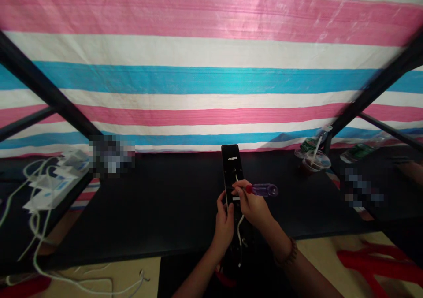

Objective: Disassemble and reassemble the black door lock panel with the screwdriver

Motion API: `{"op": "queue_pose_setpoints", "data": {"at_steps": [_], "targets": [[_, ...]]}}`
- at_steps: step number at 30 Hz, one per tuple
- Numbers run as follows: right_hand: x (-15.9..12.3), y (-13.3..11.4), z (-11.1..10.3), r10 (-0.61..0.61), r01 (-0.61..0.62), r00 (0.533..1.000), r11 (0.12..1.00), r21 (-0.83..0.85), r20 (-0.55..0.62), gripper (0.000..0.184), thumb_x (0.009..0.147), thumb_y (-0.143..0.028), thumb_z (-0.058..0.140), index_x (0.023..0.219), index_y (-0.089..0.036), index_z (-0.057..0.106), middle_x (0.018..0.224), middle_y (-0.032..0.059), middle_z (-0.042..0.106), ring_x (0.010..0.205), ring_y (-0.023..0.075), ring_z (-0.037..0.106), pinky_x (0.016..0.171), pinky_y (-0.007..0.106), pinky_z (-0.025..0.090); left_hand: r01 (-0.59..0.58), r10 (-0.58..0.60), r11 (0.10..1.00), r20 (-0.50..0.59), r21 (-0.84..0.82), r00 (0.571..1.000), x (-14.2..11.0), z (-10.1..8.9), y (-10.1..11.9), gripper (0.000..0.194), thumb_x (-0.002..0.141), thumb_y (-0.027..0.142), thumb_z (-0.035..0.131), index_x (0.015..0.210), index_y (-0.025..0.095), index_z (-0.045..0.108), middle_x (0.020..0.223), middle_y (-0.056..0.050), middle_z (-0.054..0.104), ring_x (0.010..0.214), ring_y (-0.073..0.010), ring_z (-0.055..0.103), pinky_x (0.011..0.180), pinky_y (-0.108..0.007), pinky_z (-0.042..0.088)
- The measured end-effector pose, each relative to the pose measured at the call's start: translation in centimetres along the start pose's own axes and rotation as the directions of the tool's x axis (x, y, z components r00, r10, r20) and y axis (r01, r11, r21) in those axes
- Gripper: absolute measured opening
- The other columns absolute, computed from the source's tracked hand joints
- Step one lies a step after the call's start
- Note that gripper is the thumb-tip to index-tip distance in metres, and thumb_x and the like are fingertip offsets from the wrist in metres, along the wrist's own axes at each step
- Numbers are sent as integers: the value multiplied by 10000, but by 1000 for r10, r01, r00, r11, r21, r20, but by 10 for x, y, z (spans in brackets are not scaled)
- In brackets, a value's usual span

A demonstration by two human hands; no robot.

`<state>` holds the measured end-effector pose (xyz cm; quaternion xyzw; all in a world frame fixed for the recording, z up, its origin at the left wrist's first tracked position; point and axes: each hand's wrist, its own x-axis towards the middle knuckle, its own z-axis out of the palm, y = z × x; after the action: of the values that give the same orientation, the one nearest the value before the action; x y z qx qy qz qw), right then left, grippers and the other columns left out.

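A long, narrow black panel (232, 159) with small white labels lies across the front edge of the dark table, one end toward me. My left hand (225, 222) grips its left side, thumb on top and fingers around the edge. In my right hand (251, 205) is a screwdriver (264, 189) with a purple, see-through handle and red collar, held tilted nearly level. Its tip is hard to see against the dark panel, near the left edge. A white cable (240, 227) runs along the panel beneath my right hand and ends in a small white plug.
On the left, white boxes (53, 188) sit with tangled white cables (35, 227) trailing to the floor. A plastic cup (315, 161) with a straw and a clear bottle (309, 146) stand back right. Striped sheeting (211, 80) hangs behind. A red stool (373, 267) stands lower right.
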<state>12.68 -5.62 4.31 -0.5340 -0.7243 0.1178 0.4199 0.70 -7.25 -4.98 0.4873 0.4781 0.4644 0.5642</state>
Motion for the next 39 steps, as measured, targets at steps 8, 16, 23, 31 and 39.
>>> {"op": "queue_pose_setpoints", "data": {"at_steps": [8,16,23,31,39], "targets": [[8,4,-1,-38,41,998,998,-50,53,247,1032,-253,358,980,-214,596,908,89,701,761,209,707,697,319,558,7,-7,1000,19,-21,1000,-1,-1,1,572,992,521,454,1455,200,353,1276,-151,692,1167,-259,681,985,-397,520],[25,-4,-10,-36,57,980,993,-102,197,220,1006,-198,408,970,-211,625,890,63,713,794,186,703,752,286,558,10,-10,1000,3,3,1000,-1,-2,5,547,995,509,449,1442,202,375,1342,-155,650,1238,-256,639,1052,-402,475],[30,0,-7,-47,47,975,999,2,219,251,984,-207,471,1057,-210,711,1011,74,771,877,204,748,792,290,581,-68,70,996,-33,63,997,-8,1,1,513,1010,429,459,1463,196,393,1434,-174,565,1334,-258,556,1124,-429,425],[20,6,1,-20,18,992,1000,11,124,236,976,-305,536,904,-211,740,923,79,775,826,217,755,753,288,594,-399,455,811,-33,428,890,15,-7,22,349,985,262,529,1329,216,567,1451,-142,516,1355,-269,494,1126,-508,425],[22,-7,-7,-81,59,980,990,127,183,240,962,-204,481,1048,-217,704,1039,92,763,947,219,739,855,317,584,-543,583,708,61,451,810,46,-24,32,222,962,186,540,1096,221,714,1091,-91,695,1048,-233,645,916,-406,558]]}}
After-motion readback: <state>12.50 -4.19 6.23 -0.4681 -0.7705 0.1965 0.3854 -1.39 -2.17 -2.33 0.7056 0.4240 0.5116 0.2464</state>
